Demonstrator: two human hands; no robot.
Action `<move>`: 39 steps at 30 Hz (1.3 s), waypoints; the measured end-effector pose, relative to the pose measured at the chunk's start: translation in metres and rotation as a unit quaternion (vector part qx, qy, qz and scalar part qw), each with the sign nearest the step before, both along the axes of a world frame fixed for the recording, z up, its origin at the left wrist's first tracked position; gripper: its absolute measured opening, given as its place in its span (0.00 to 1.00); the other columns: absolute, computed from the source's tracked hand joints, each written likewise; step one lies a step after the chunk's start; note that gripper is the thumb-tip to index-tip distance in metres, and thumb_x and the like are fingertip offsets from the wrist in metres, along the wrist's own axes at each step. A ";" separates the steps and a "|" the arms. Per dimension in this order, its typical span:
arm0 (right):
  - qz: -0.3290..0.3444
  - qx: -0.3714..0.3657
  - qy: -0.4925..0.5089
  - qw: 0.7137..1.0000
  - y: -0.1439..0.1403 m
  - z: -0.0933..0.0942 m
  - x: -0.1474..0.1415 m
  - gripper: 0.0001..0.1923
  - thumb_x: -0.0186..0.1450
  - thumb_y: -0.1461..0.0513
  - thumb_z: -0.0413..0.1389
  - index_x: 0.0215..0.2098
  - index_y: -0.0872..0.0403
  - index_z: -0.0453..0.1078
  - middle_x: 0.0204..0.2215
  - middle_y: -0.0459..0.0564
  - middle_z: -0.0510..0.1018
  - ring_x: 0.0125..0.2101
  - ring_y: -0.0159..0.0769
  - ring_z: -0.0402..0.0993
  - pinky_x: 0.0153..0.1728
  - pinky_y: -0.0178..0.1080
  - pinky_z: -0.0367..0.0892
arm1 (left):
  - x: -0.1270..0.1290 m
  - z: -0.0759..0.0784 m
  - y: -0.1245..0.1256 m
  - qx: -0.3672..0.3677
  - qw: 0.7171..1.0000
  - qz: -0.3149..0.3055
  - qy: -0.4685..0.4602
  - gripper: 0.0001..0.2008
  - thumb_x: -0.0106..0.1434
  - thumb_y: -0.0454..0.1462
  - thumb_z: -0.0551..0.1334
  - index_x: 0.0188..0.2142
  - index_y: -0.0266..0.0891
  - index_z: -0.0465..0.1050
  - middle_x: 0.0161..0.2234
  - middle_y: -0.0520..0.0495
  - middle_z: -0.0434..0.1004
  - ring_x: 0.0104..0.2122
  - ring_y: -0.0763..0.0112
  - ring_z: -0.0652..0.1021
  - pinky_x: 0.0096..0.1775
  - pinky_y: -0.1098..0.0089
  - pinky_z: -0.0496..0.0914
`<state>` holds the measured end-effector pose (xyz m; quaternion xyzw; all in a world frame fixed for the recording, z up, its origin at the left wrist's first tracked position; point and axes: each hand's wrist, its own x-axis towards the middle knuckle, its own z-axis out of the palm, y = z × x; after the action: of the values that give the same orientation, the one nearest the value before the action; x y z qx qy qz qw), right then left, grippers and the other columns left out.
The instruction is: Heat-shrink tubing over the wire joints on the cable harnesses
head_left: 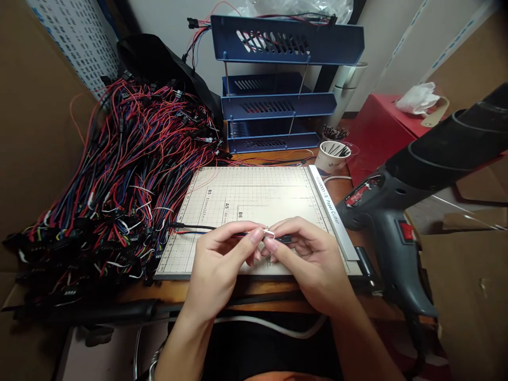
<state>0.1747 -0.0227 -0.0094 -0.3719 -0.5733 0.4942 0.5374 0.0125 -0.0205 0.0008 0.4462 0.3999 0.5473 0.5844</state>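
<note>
Both hands pinch a wire (206, 228) over the cutter (254, 211) near the counter's front edge, left hand (222, 259) and right hand (307, 259) fingertips meeting at its joint, best kept steady and aligned.

— What is seen on the wooden desk (254, 288)?
— A paper cutter board (246, 198) is laid flat at its middle, and a big heap of wires (119, 180) is piled left of it.
— And behind?
— A blue tray rack (278, 100) and a white cup (334, 155) are stood there; a heat gun (397, 222) is set at the right.
</note>
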 end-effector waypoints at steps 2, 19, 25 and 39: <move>-0.011 -0.006 0.019 1.000 0.000 -0.001 -0.002 0.03 0.72 0.62 0.62 0.40 0.53 0.74 0.32 0.46 0.82 0.33 0.32 0.82 0.32 0.31 0.75 | 0.000 -0.001 0.000 -0.002 1.000 0.009 0.005 0.04 0.65 0.39 0.73 0.35 0.42 0.87 0.24 0.52 0.80 0.25 0.77 0.76 0.30 0.79 0.72; 0.040 -0.079 0.083 0.993 0.004 0.006 -0.003 0.14 0.73 0.53 0.62 0.39 0.54 0.69 0.28 0.47 0.81 0.24 0.30 0.79 0.27 0.30 0.76 | 0.002 -0.001 0.000 0.004 0.997 0.052 0.050 0.03 0.64 0.37 0.72 0.34 0.44 0.88 0.25 0.53 0.82 0.25 0.78 0.75 0.30 0.80 0.72; 0.103 -0.203 0.186 0.956 0.005 0.004 0.001 0.18 0.70 0.51 0.66 0.38 0.55 0.68 0.30 0.49 0.82 0.30 0.33 0.82 0.27 0.28 0.74 | 0.005 0.005 0.000 0.008 0.996 0.057 0.073 0.03 0.63 0.34 0.72 0.32 0.40 0.86 0.22 0.53 0.78 0.25 0.76 0.78 0.30 0.79 0.75; 0.096 -0.219 0.207 0.949 0.008 0.006 0.002 0.14 0.67 0.56 0.70 0.40 0.57 0.75 0.32 0.51 0.86 0.31 0.30 0.85 0.32 0.24 0.76 | 0.004 0.001 -0.001 0.019 0.994 0.072 0.075 0.02 0.62 0.35 0.73 0.33 0.41 0.86 0.28 0.51 0.85 0.25 0.78 0.79 0.31 0.82 0.76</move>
<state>0.1770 -0.0149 -0.0033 -0.3134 -0.3605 0.7225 0.4999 0.0166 -0.0213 0.0019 0.4676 0.4632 0.5602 0.5030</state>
